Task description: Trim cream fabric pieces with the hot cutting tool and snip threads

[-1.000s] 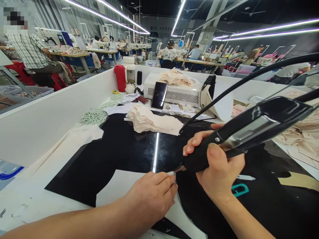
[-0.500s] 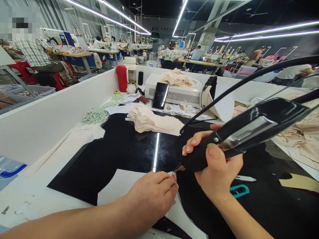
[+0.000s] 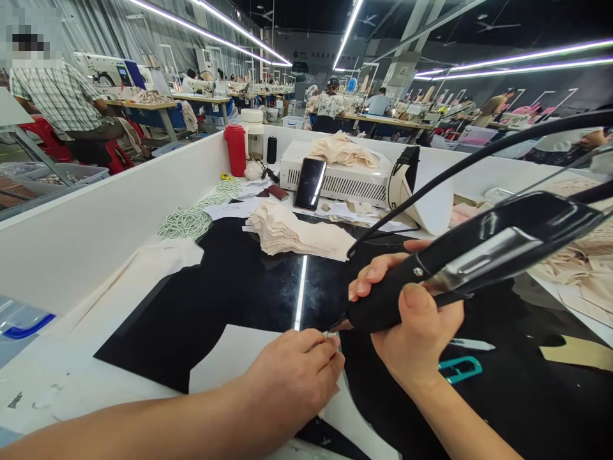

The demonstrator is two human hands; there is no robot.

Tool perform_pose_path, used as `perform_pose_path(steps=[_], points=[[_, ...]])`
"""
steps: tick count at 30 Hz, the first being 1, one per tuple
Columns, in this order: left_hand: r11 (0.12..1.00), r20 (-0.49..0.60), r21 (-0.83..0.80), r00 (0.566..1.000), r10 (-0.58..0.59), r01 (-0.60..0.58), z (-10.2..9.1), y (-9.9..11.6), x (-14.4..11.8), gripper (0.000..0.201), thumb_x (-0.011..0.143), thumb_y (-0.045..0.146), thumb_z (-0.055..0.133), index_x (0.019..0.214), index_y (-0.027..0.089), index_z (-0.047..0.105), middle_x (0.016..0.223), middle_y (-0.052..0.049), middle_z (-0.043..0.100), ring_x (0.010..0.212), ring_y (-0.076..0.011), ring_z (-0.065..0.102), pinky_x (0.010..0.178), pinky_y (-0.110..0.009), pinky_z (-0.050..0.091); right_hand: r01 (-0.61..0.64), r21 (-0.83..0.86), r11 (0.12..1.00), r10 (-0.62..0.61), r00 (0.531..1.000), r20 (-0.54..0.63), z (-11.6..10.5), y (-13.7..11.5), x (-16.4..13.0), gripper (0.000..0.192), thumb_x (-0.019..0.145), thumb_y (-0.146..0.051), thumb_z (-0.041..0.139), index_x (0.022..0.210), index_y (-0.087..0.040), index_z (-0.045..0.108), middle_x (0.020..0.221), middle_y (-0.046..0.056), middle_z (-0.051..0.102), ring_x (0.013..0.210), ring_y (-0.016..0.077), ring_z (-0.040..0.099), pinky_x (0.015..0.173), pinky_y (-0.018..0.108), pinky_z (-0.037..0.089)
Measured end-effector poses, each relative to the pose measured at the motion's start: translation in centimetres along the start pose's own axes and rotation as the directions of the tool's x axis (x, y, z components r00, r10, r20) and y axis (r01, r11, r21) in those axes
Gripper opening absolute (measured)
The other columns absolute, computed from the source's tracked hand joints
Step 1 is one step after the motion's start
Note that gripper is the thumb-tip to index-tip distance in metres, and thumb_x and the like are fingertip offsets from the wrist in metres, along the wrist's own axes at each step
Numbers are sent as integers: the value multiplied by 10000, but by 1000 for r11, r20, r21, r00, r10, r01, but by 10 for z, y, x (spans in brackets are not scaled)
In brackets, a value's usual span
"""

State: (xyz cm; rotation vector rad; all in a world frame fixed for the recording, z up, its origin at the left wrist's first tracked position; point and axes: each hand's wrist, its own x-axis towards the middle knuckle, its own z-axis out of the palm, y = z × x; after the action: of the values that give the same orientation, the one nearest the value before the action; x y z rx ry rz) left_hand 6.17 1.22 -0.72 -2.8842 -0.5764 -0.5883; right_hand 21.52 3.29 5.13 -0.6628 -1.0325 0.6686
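Note:
My right hand [image 3: 412, 319] grips a black corded hand tool [image 3: 479, 246] with a silver lever along its side. The tool slants down to the left, its narrow metal tip [image 3: 341, 324] right at the fingertips of my left hand. My left hand [image 3: 299, 367] is closed in a pinch, and a small pale bit shows at its fingers; what it holds is mostly hidden. Beneath that hand lies a white curved sheet [image 3: 225, 358] on the shiny black surface [image 3: 239, 281]. Close to my right wrist are a teal-handled cutter [image 3: 462, 369] and a white pen-like item [image 3: 472, 344].
A stack of cream fabric pieces [image 3: 297, 233] lies ahead, with a phone [image 3: 310, 184] leaning on a white vented box [image 3: 354, 182]. Green cord [image 3: 184, 222] and a red bottle [image 3: 235, 150] are at left. A black cable [image 3: 460, 166] arches overhead; fabric [image 3: 584, 255] lies right.
The tool and my right hand have shifted very slightly against my left hand, the tip staying at the left fingertips. The whole view has drifted a little; at far left, a seated person has moved slightly.

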Motion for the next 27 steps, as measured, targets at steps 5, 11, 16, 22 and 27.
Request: perform_pose_path(steps=[5, 11, 16, 22, 27], points=[[1000, 22, 3, 1000, 18, -18, 2, 0, -1, 267, 1016, 272, 500, 1164, 93, 631, 1194, -81, 691, 1062, -173, 628, 890, -293, 498, 3, 0, 1000, -3, 1000, 18, -2, 1, -2, 373, 813, -368, 750, 1106, -259, 546, 752, -39, 618, 593, 146, 586, 505, 295, 516], [999, 13, 29, 1000, 23, -24, 2, -1, -1, 262, 1017, 282, 510, 1153, 96, 636, 1174, -76, 696, 1062, -173, 622, 891, -287, 488, -15, 14, 1000, 15, 1000, 11, 0, -3, -1, 372, 800, -359, 756, 1093, -252, 554, 734, -42, 623, 580, 144, 583, 493, 289, 515], [999, 4, 34, 1000, 31, -31, -1, 1, 0, 192, 1000, 221, 519, 1090, 114, 650, 1171, -83, 689, 1039, -173, 616, 834, -281, 479, 6, 15, 1000, -6, 999, -49, -2, -12, 7, 367, 768, -352, 768, 1056, -250, 565, 726, -43, 630, 553, 148, 577, 470, 291, 516], [998, 54, -30, 997, -57, 59, -4, -5, -1, 190, 1003, 250, 512, 1143, 166, 609, 1229, -62, 658, 1037, -190, 612, 763, -309, 488, 9, -41, 999, -13, 997, -78, -12, -25, 7, 382, 732, -349, 795, 1034, -234, 591, 707, -37, 631, 547, 156, 584, 462, 297, 520], [996, 68, -2, 994, -90, 91, -6, -27, -1, 220, 998, 233, 516, 1176, 145, 611, 1259, -86, 652, 1085, -225, 616, 827, -352, 511, -27, -58, 998, 22, 995, -98, -23, -39, -4, 369, 716, -344, 798, 1018, -252, 608, 703, -39, 630, 531, 155, 572, 447, 296, 512]])
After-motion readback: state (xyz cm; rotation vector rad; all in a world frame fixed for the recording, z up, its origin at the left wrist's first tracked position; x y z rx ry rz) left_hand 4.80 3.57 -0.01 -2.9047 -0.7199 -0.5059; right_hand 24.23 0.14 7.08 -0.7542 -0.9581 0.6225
